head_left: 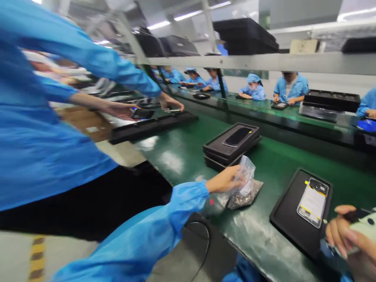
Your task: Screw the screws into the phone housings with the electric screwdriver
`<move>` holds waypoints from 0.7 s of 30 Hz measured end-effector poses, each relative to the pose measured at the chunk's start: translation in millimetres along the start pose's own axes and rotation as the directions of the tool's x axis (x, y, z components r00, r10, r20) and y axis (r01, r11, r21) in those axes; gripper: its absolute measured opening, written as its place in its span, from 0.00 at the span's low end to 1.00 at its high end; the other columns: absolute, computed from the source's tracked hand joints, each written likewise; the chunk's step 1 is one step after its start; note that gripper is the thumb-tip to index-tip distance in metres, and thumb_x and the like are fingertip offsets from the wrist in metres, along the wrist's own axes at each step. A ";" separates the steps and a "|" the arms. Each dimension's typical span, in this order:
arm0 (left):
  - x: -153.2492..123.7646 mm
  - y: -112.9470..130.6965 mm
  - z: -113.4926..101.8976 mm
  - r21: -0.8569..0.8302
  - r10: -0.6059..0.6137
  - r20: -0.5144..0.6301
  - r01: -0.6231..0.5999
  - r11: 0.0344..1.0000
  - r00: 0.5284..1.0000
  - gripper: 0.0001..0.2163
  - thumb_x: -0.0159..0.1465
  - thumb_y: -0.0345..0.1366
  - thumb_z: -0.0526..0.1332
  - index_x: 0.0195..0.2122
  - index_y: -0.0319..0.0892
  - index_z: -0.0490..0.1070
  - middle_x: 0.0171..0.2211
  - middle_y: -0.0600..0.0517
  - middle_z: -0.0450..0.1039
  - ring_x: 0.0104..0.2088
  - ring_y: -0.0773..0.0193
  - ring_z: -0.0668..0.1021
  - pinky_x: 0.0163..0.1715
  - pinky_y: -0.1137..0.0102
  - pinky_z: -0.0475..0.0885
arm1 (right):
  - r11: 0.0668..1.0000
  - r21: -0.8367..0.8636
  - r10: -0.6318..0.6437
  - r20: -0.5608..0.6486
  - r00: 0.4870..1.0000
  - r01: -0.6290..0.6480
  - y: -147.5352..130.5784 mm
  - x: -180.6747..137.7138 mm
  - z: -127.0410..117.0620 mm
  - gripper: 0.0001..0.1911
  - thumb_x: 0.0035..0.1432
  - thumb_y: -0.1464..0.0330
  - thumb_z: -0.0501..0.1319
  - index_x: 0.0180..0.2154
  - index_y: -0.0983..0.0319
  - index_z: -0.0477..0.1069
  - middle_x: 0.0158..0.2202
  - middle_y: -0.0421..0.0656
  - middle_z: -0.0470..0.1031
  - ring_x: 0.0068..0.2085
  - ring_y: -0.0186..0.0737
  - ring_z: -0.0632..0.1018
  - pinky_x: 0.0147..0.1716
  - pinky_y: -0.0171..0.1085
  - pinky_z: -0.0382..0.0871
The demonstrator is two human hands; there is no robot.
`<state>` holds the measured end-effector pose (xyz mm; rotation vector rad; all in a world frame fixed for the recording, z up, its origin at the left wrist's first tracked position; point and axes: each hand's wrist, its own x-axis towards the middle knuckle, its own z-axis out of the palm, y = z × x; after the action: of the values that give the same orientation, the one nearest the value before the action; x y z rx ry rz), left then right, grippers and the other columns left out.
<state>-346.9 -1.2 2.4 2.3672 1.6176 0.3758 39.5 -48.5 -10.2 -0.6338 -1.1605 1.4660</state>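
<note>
Long and green, the bench [182, 156] runs down a busy hall where people in blue coats sit in rows. Near its front edge lies a clear bag [246, 184] of small grey bits. The left hand [225, 180] is on its upper part with the fingers closed into the plastic. The bag looks light, soft and slick, and its loose load would likely shift and sag. The gathered top seems a surer hold than the belly, and the thin film may tear. The right hand [346, 235], low at the picture's edge, has its fingers curled round a pale object [366, 225] I cannot make out. Between the hands a black tray [284, 211] carries an opened phone [313, 201]. A co-worker's sleeve [88, 58] reaches across on the left.
</note>
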 end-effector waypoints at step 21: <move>-34.4 91.0 -43.7 0.054 0.103 -0.633 -0.089 0.995 0.767 0.07 0.64 0.37 0.57 0.35 0.48 0.74 0.39 0.58 0.78 0.38 0.65 0.79 0.42 0.68 0.76 | 0.956 -0.079 -0.287 -0.445 0.848 0.282 5.7 33.5 27.8 0.16 0.51 0.67 0.67 0.42 0.62 0.69 0.16 0.33 0.64 0.18 0.32 0.68 0.22 0.34 0.67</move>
<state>-295.0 -62.9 72.3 2.4920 1.7403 1.3162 4.5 -25.1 2.1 -0.7290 -0.8501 0.9878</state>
